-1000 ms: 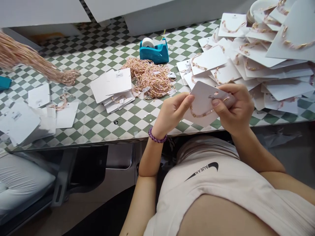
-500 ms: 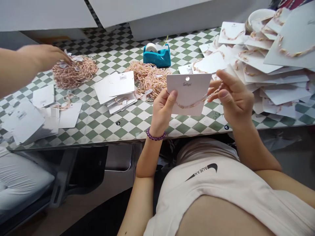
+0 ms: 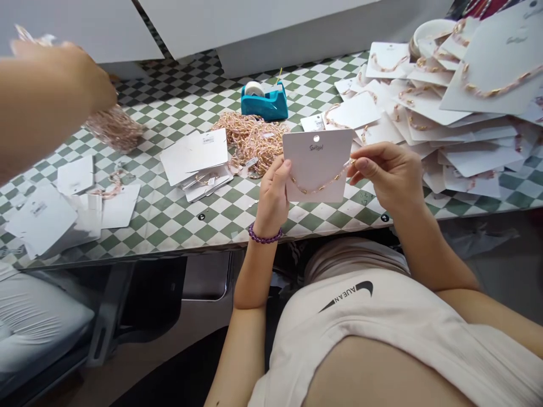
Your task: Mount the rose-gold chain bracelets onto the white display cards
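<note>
We sit at a green-checkered table. Our left hand pinches a white card; our right hand pinches its gold chain.

The co-worker's hand is blurred — and cut off at the left edge.

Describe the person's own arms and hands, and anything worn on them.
The left hand and right hand wear no gloves, and the left forearm and right forearm are bare. A bracelet of round purple beads circles the left wrist; the right wrist shows no jewellery. The fingers show short, unpainted nails.
</note>
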